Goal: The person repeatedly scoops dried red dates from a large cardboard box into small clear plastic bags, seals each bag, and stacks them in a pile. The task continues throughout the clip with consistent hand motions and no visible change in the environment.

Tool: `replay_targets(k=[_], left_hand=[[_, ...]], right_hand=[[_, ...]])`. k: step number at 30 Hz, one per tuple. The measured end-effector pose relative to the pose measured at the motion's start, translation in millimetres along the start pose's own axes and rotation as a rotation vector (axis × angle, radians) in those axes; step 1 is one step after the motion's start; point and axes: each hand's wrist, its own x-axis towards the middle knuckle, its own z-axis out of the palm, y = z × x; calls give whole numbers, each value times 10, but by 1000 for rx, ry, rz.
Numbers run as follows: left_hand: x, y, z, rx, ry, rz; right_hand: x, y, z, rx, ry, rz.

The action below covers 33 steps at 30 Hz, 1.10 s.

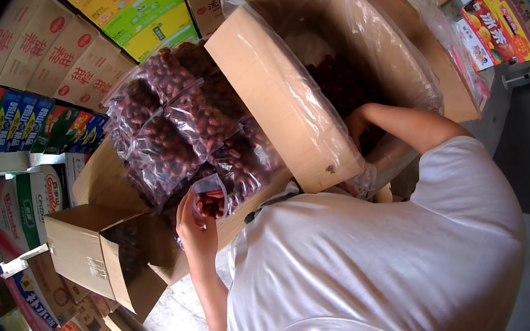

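My left hand (pixel 196 226) holds a small clear plastic bag (pixel 210 197), its mouth open, with dried red dates inside. My right hand (pixel 357 124) reaches down into a tall cardboard box (pixel 282 107) lined with clear plastic film (pixel 372 23). Loose dark red dates (pixel 342 81) lie at the bottom of that box, beside the hand. The box wall and shadow partly hide my right fingers, so their grip does not show. Left of the lined box, several filled bags of dates (pixel 158 147) are piled in a wide, low cardboard box (pixel 233 226).
An opened cardboard carton (pixel 86 246) stands at the left, its flaps folded out. Stacked cartons (pixel 45 49) and yellow-green boxes (pixel 142 15) rise behind the bags. Drink packs (pixel 7 212) line the left side. More boxes (pixel 495 29) and crumpled plastic (pixel 451 43) are at the right.
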Motion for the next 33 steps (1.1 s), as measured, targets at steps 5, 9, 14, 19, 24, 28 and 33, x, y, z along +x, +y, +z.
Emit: replay_targets(k=[5,9,14,19,24,28,33], left_hand=[[30,-43,-10,-14,-21,31],[46,-55,-44,-13,-39,62],[74,-38,-99,-4,-46,114],[100,37,-164,-6,-81,133],[116,139,-228,-13,-92,169],[160,297,-267,-20,-135,147],[247,345,-169,-38,-133,186]], right_hand=[[128,320,23,-136,254,-240],[-119,136,52,10,245,-122],[-563,-122,94,194,378,-79],[-579,61,117,382,527,-189],[-696,201,75,794,600,-410],[-1005,75,192,1163,751,-506],[-1238,57,238,1441,673,-769]])
